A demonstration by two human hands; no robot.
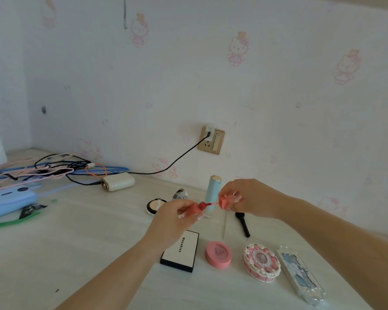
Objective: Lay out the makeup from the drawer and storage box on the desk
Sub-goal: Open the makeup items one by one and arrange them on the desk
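Note:
My left hand pinches the coral body of a lip gloss tube above the desk. My right hand pinches its coral cap, pulled a short way off, with the thin wand spanning the gap. Behind them a pale blue bottle stands upright. On the desk lie an open powder compact, a black-edged white palette, a round pink blush, a cake-shaped pink compact, a clear blue case and a black brush.
A tangle of cables, a white power bank and a blue device crowd the back left. A wall socket with a plugged charger sits behind. The wall runs close along the desk's far edge.

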